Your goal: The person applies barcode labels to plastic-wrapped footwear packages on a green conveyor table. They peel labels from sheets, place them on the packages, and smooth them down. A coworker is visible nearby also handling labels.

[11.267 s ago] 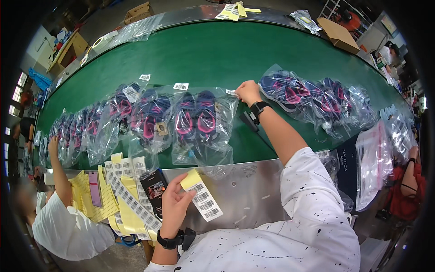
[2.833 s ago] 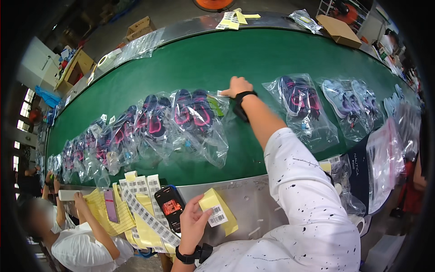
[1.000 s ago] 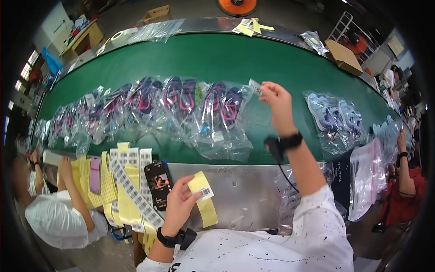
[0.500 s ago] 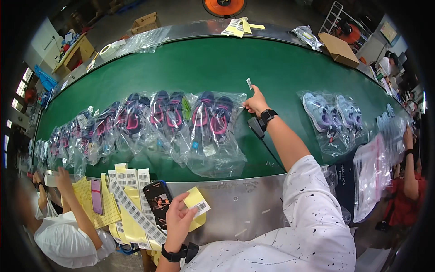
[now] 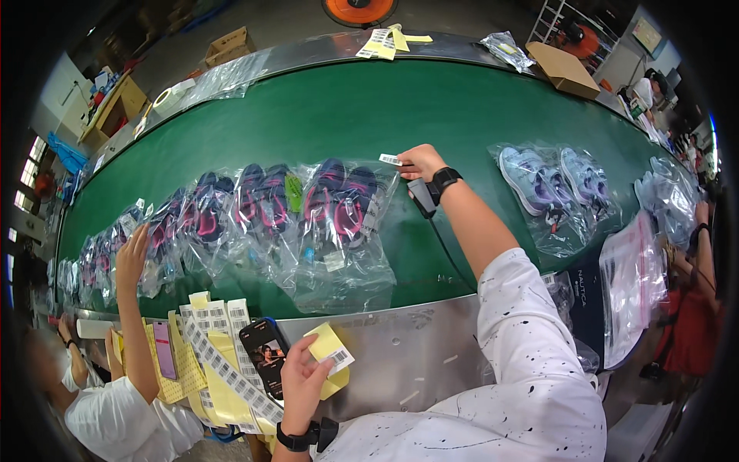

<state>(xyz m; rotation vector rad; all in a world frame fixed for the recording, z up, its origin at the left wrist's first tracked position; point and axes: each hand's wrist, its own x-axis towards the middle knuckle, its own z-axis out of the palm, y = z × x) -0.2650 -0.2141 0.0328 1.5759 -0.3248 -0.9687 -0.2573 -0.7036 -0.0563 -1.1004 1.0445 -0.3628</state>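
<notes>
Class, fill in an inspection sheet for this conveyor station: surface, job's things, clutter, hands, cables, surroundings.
Surface: green belt with a metal edge along the near side.
Job's things: small white label pinched in the right hand, above a bagged pair of dark and pink shoes; yellow label sheet in the left hand.
Clutter: label strips, phone, cardboard box.
Hands: left holds the sheet; right holds the label; a co-worker's hand rests on the bags.
Cables: black cable running down from a device at the right wrist.
Surroundings: more bagged shoes and other workers.
</notes>
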